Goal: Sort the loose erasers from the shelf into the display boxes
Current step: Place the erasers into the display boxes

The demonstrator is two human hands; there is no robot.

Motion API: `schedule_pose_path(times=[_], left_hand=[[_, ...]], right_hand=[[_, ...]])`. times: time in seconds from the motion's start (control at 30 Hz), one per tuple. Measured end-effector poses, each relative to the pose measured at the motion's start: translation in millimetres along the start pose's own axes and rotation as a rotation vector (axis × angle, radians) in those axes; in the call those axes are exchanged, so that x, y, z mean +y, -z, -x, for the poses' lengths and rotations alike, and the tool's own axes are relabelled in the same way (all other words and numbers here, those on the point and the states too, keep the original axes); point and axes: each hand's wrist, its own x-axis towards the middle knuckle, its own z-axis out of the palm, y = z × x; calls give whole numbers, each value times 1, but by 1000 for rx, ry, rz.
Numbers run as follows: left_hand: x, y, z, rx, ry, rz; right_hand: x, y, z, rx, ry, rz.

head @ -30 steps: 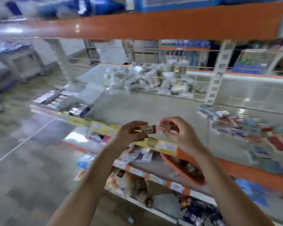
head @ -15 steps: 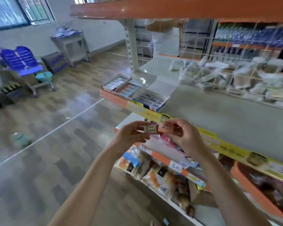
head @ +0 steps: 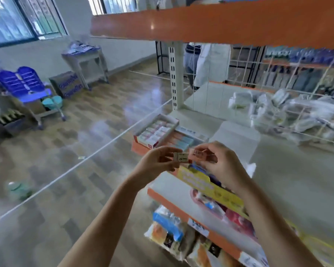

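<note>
The left hand pinches a small white eraser between thumb and fingertips, and the right hand pinches a pale orange eraser with a barcode on its face; the two erasers meet end to end in the air in front of the shelf. The grips are the same as half a second ago, but the view has swung further left, so the display boxes at the shelf's left end, which stood well above and to the left of the hands, now sit just behind the fingertips, and more of the wooden floor and the window wall has come into sight. How much more of the orange eraser lies inside the right hand is hidden by the curled fingers, and the print on both erasers is too small to read. The nearest display box holds neat rows of pink-and-white erasers; the one behind it holds orange and pale blue ones, and a third to the right is too blurred to make out. A white flap lies just right of the boxes. Behind a wire grid at the back of the shelf, clear plastic bags lie in a smeared heap. Below, a lower shelf carries wrapped snack packets.
</note>
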Motion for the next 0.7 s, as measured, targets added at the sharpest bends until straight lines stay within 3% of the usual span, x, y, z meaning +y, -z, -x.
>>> schedule_pose_path(times=[0.17,0.3,0.47,0.7], left_hand=[[-4,41,-54,-62,-21,-44],[-3,65,-94,-163,-54,-74],[-8,86,-149,-326,-144,-191],[-25,93,-195,-546,-268,-373]], right_hand=[[6,-16,-56,-28,22,191],[7,-24,-86,-36,-44,194],[6,-29,-112,17,-280,174],[6,-23,-121,1,-637,357]])
